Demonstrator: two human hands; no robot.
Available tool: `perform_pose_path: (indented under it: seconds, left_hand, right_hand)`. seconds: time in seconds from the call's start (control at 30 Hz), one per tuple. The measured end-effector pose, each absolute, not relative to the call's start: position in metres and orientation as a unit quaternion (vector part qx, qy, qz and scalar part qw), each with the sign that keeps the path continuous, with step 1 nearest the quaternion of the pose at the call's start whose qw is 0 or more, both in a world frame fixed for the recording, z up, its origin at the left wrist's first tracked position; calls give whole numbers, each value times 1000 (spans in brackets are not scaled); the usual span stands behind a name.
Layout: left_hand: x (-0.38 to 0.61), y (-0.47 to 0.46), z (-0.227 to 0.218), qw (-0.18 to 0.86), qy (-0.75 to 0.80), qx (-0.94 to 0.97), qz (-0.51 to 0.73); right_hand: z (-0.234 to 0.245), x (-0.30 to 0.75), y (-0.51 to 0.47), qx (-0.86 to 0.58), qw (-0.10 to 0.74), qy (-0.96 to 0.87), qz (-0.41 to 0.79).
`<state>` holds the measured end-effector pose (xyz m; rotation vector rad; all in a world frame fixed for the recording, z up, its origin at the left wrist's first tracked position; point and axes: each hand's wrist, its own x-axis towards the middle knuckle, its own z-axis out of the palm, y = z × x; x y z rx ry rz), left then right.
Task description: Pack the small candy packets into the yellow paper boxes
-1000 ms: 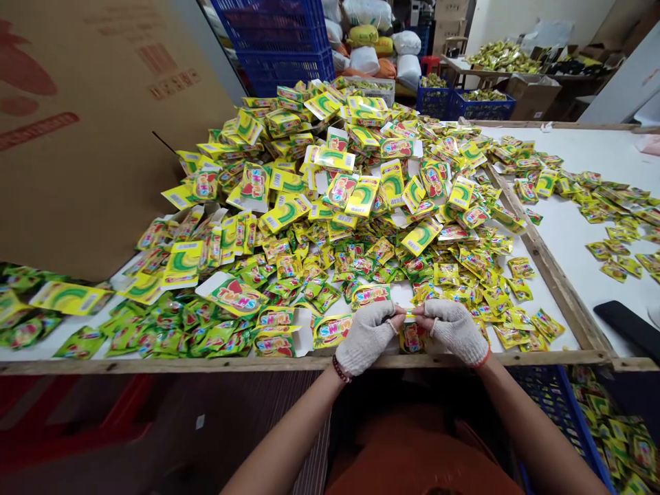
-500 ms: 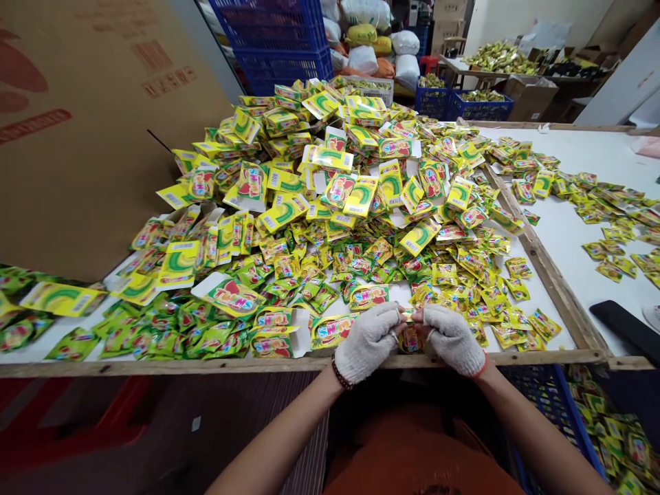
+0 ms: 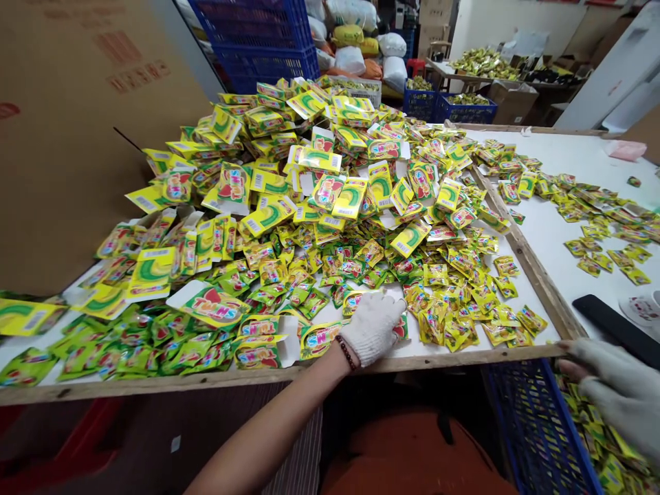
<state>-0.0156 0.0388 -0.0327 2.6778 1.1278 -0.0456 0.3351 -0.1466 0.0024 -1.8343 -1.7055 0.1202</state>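
Observation:
My left hand [image 3: 374,328], in a white fingerless glove, is closed on a small candy box [image 3: 401,326] near the table's front edge. Its fingers hide most of that box. Flat yellow-and-green candy boxes [image 3: 322,337] lie just left of my left hand, one with an open white flap. My right hand [image 3: 616,388], also gloved and somewhat blurred, is past the table's front right, above a blue crate [image 3: 546,426] and wrapped candies [image 3: 613,447]. Its visible fingers are apart, with nothing seen in them. Loose yellow candy packets [image 3: 454,323] lie between the hands.
A big heap of candy boxes [image 3: 314,158] covers the table's middle. Green candy packets [image 3: 139,350] lie at front left, beside a large cardboard carton [image 3: 56,151]. A wooden strip [image 3: 531,268] divides the table. A black object [image 3: 613,326] and a cup [image 3: 642,308] stand right.
My right hand has left my left hand and moved right, off the table edge to above the crate. My left hand has stayed near the front boxes. The view has shifted slightly right.

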Motion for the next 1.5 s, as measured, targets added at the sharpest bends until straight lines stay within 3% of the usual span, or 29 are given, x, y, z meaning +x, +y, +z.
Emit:
perform_pose_path:
  seconds: [0.13,0.27,0.53,0.8,0.9,1.03,1.23,1.3,1.5]
  left_hand:
    - [-13,40,-28,120,382,915,-58]
    - [-16,39,-20,135,413,898,-66]
    - [-39,35,-29,324,482,803,133]
    - [-20,22,-41,252,435,864,31]
    - [-20,21,-45,328,449,820,137]
    - [-20,17,-56,504,433,663,345]
    - [-8,-3,-82,580,439,553,406]
    - [-7,-7,-86,573,445,541,424]
    - [-17,3,-75,423,426,697,393]
  right_hand:
    - [-30,246,-99,-643,267,-693,184]
    - [-52,187,-65,-615,283,-700,228]
    - [-71,163,-51,-627,375,-640,238]
    - [-83,162,-40,-627,394,-621,257]
    - [-84,166,-42,-631,423,-596,259]
    - [-84,161,-44,-583,511,-516,364]
    - [-95,156,-40,-542,565,-479,397]
    - [-98,159,-40,-551,551,-502,374]
    - [-87,170,-34,-585,476,-591,286]
